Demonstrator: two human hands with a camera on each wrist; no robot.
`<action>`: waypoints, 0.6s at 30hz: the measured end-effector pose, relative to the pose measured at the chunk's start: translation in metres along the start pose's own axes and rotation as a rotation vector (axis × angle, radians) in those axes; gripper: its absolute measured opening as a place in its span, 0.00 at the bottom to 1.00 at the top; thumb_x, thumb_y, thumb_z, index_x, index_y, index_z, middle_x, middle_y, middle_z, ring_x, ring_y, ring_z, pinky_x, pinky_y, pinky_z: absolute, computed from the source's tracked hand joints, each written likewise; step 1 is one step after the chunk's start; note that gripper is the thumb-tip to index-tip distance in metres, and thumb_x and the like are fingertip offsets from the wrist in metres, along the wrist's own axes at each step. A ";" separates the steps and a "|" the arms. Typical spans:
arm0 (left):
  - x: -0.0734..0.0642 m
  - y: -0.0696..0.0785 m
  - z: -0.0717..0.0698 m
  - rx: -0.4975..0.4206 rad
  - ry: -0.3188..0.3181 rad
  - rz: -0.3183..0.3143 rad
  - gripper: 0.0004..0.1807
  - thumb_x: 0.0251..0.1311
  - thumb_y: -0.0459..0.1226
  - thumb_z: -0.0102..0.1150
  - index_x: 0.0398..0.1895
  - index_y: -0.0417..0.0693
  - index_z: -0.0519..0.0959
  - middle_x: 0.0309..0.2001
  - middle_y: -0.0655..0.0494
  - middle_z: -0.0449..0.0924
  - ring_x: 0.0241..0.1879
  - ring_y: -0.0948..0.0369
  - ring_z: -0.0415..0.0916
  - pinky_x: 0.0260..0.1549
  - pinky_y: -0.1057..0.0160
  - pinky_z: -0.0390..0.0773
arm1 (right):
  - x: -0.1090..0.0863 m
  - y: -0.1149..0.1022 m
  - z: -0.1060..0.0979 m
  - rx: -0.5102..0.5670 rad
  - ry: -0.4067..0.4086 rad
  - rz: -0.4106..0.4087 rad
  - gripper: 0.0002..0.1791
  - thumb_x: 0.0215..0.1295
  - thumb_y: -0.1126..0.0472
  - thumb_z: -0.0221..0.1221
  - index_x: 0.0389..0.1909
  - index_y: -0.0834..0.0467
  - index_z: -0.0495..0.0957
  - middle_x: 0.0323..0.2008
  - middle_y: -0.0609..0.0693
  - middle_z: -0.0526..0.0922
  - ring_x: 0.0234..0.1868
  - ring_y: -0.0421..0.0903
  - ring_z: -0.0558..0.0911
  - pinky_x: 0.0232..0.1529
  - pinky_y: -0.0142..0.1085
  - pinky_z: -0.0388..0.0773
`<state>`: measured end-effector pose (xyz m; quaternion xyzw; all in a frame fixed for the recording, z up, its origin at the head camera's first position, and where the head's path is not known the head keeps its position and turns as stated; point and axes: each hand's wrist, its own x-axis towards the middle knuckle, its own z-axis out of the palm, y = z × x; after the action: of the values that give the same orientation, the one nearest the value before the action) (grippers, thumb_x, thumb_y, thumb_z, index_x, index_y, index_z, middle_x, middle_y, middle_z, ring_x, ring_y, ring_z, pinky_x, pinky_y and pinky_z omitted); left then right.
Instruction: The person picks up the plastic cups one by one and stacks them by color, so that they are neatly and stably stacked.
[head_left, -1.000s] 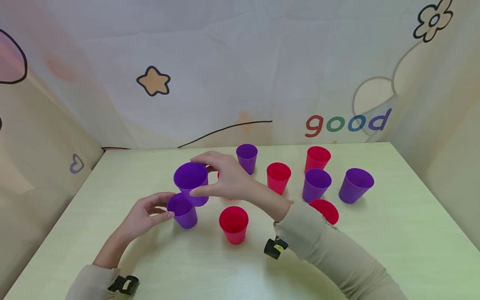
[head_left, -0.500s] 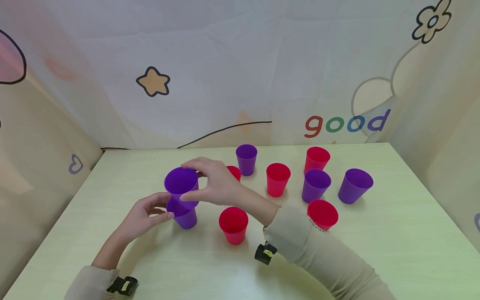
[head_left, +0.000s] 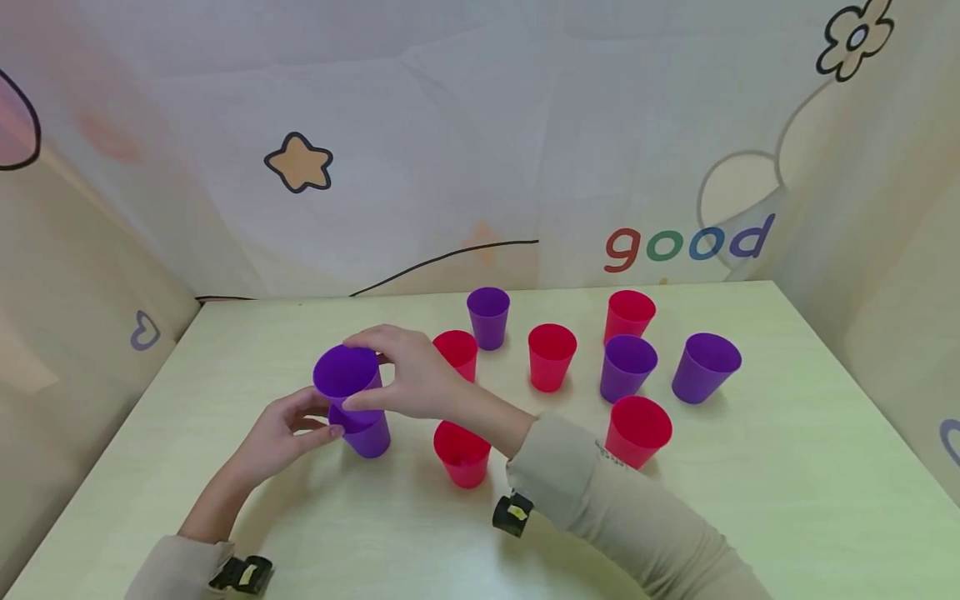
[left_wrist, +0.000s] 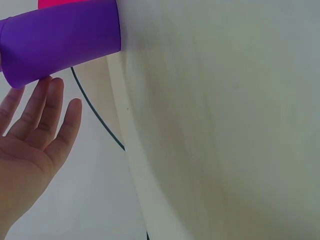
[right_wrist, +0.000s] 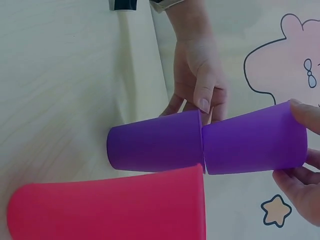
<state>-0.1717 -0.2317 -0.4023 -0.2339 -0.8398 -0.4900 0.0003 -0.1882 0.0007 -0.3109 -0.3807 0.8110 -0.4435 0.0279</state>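
My right hand point(head_left: 412, 379) grips a purple cup point(head_left: 345, 372) near its rim, thumb on the near side and fingers on the far side. That cup is upright, directly over a second purple cup point(head_left: 369, 439) standing on the table. In the right wrist view, the held cup's base point(right_wrist: 212, 150) meets the lower cup's rim; whether it has entered the mouth I cannot tell. My left hand point(head_left: 273, 442) holds the lower cup lightly near the rim, between thumb and fingers. The left wrist view shows its fingertips point(left_wrist: 47, 82) against the purple side.
A red cup point(head_left: 463, 458) stands just right of the lower purple cup, partly behind my right forearm. Another red cup point(head_left: 459, 350) is behind my right hand. Farther right stand several red and purple cups, including a red one point(head_left: 637, 429) beside my right sleeve.
My right hand has moved left and slightly down with its purple cup, bringing it over the lower one. The left hand and the lower cup have stayed nearly still.
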 end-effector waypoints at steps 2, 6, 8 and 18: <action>0.000 0.000 0.000 0.005 -0.002 0.000 0.18 0.53 0.29 0.61 0.49 0.38 0.72 0.42 0.47 0.78 0.41 0.66 0.74 0.38 0.63 0.77 | 0.001 0.001 0.001 -0.002 0.003 0.004 0.32 0.50 0.57 0.67 0.57 0.60 0.69 0.52 0.50 0.74 0.50 0.40 0.74 0.47 0.24 0.71; -0.001 0.000 -0.001 0.012 -0.001 0.001 0.19 0.53 0.29 0.61 0.50 0.38 0.72 0.42 0.47 0.77 0.42 0.66 0.74 0.38 0.64 0.77 | 0.002 0.002 0.004 0.005 0.011 0.008 0.32 0.50 0.57 0.67 0.57 0.60 0.69 0.52 0.50 0.74 0.50 0.40 0.74 0.47 0.24 0.71; -0.001 0.000 -0.001 0.010 0.001 -0.001 0.20 0.53 0.29 0.61 0.50 0.38 0.72 0.42 0.49 0.78 0.42 0.66 0.74 0.38 0.64 0.77 | 0.002 0.002 0.006 0.013 0.009 0.013 0.31 0.50 0.58 0.67 0.57 0.60 0.70 0.52 0.50 0.75 0.50 0.40 0.74 0.47 0.24 0.71; -0.001 -0.001 0.000 0.009 0.005 -0.004 0.19 0.52 0.29 0.62 0.49 0.38 0.73 0.41 0.57 0.78 0.42 0.66 0.74 0.38 0.63 0.77 | 0.002 0.003 0.007 -0.104 -0.055 0.103 0.35 0.51 0.55 0.67 0.60 0.60 0.66 0.53 0.50 0.75 0.49 0.41 0.75 0.44 0.24 0.71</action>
<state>-0.1714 -0.2324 -0.4037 -0.2309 -0.8424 -0.4869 0.0026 -0.1883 -0.0046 -0.3168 -0.3517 0.8503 -0.3879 0.0531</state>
